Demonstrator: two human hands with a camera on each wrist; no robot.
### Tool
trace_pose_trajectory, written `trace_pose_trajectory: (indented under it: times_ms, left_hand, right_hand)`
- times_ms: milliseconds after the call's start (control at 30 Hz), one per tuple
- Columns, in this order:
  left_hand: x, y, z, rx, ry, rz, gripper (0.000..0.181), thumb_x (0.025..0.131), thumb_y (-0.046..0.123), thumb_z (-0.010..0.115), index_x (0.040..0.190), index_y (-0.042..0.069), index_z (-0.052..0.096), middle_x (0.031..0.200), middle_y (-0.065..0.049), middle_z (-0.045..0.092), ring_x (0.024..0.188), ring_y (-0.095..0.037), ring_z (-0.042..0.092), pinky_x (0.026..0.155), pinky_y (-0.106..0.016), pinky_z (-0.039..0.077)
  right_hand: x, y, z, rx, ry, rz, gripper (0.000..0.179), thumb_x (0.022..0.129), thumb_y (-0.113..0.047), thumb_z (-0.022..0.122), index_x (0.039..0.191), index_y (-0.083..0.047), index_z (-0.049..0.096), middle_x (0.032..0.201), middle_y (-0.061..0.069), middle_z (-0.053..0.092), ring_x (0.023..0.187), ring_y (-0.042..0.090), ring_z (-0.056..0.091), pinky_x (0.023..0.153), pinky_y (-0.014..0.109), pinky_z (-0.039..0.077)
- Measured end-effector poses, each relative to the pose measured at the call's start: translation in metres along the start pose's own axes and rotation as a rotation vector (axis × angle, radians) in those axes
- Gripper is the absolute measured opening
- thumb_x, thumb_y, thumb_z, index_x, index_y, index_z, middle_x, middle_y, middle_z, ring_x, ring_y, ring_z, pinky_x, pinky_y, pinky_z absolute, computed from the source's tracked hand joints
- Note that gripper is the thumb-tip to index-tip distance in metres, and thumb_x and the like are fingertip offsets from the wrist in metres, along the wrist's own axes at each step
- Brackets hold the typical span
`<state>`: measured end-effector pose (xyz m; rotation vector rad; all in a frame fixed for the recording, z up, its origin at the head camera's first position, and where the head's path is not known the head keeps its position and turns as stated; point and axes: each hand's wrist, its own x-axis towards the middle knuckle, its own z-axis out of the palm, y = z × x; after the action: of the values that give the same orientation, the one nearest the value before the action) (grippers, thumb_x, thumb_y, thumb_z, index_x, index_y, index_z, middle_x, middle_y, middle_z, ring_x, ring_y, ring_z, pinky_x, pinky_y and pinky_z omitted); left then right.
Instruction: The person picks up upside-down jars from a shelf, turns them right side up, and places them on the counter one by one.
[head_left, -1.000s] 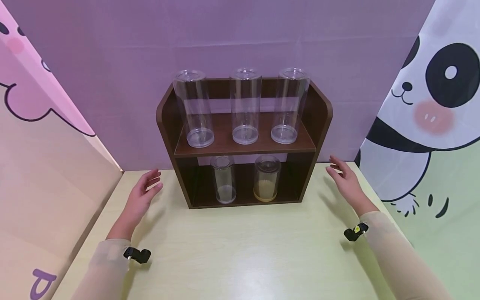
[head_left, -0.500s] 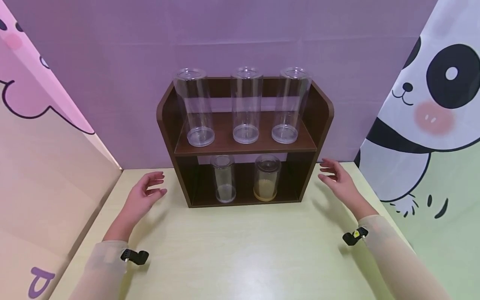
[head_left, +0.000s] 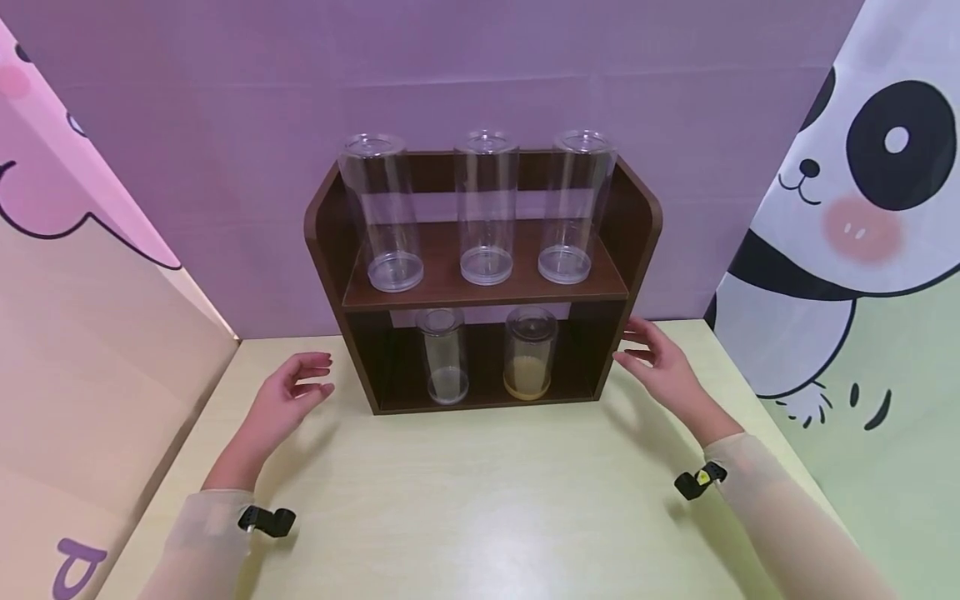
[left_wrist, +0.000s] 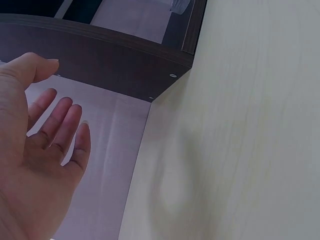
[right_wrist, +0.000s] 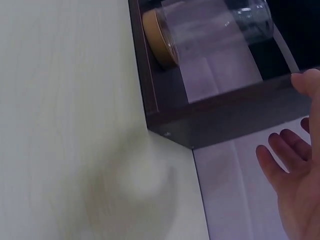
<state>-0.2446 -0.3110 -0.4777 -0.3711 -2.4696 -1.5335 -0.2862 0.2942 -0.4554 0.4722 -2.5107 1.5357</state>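
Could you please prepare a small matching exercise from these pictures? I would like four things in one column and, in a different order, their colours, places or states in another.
Things
1. shelf unit
2. three tall jars
3. right jar of the lower pair
4. left hand

Colours, places, states
A. clear, standing on the upper level
B. left of the shelf unit, holding nothing
C. dark brown
D. tan at the base

Right pairs: 1-C, 2-A, 3-D, 4-B

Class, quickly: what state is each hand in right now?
Left hand: open, holding nothing, beside the shelf.
Right hand: open, holding nothing; whether it touches the shelf cannot be told.
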Motion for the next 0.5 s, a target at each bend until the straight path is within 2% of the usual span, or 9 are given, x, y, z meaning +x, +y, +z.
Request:
trace_pose_trajectory:
  times_ms: [133, 333, 500]
  left_hand:
    - [-0.002, 0.0, -0.001, 0.011, -0.007, -0.007, 0.042, 0.104, 0.0, 0.072, 0.144, -0.006, 0.06, 0.138, -0.01, 0.066, 0.117, 0.006, 0.062, 0.097, -0.01, 0.053]
    - [-0.004, -0.001, -0.002, 0.023, -0.007, -0.01, 0.042, 0.105, 0.001, 0.072, 0.145, -0.005, 0.06, 0.138, -0.007, 0.066, 0.116, 0.007, 0.062, 0.095, -0.009, 0.053]
    - [-0.004, -0.001, 0.0, 0.016, -0.01, -0.008, 0.04, 0.105, 0.0, 0.072, 0.144, -0.004, 0.062, 0.137, -0.006, 0.067, 0.116, 0.006, 0.063, 0.095, -0.01, 0.054]
  right_hand:
    - [-0.003, -0.005, 0.009, 0.026, 0.042, 0.026, 0.063, 0.105, -0.009, 0.077, 0.161, -0.001, 0.05, 0.155, 0.023, 0.06, 0.141, 0.041, 0.059, 0.101, 0.011, 0.053]
    - [-0.006, -0.008, 0.021, 0.076, 0.126, 0.026, 0.056, 0.104, -0.006, 0.077, 0.156, -0.001, 0.057, 0.152, 0.021, 0.063, 0.136, 0.032, 0.064, 0.1, 0.012, 0.054]
    - [-0.008, -0.01, 0.03, 0.125, 0.172, 0.014, 0.051, 0.105, -0.006, 0.077, 0.153, -0.001, 0.061, 0.145, 0.022, 0.068, 0.127, 0.016, 0.068, 0.098, 0.012, 0.055]
